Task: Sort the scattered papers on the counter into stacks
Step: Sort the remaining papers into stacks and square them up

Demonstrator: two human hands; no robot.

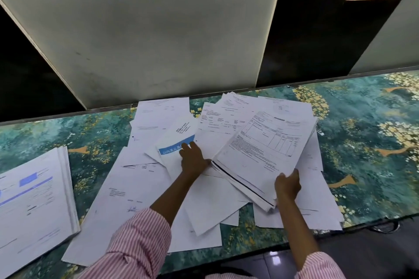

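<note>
The right hand point(287, 184) grips the near corner of a thick bundle point(260, 149) that rests tilted on the scattered papers point(140, 188), long axis running away and rightward. The left hand point(193, 161) presses fairly straight fingers on the blue-banner sheet point(176, 148), just left of the bundle. The 1 neat stack point(34, 192) lies far left on the desk point(362, 142), nearer the left hand

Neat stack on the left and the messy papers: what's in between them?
Just a bare strip of the green-and-gold patterned counter. The head view shows no sheet lying between the neat stack and the scattered papers.
</note>
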